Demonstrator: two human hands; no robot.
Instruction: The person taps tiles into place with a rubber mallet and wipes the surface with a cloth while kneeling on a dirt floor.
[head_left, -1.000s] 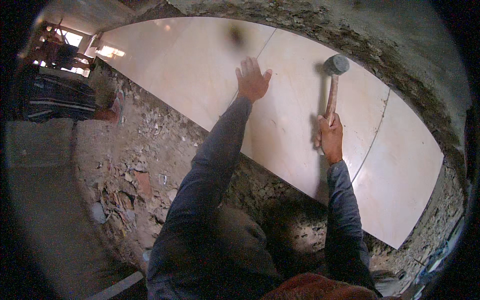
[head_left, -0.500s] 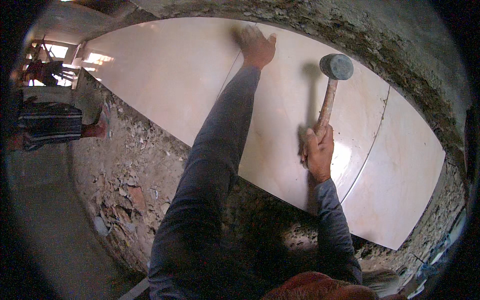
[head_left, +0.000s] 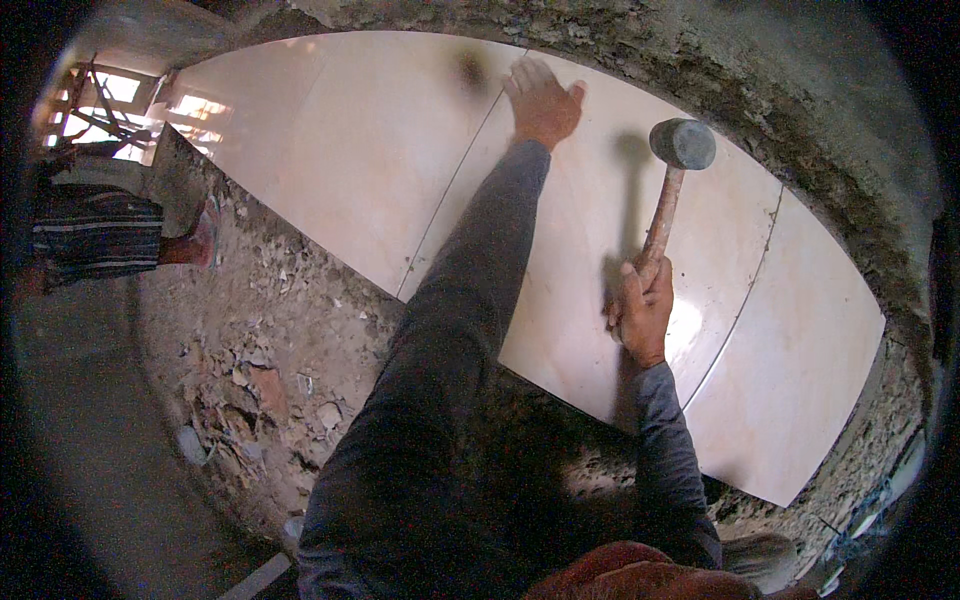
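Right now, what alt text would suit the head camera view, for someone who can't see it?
A person's right hand holds a mallet above large, glossy pale tiles, while the left hand is spread over them by a seam. Rubble-strewn ground lies along their near side, and someone else's striped garment shows toward the left edge.

Both sleeves (head_left: 445,330) are long and dark blue-grey.
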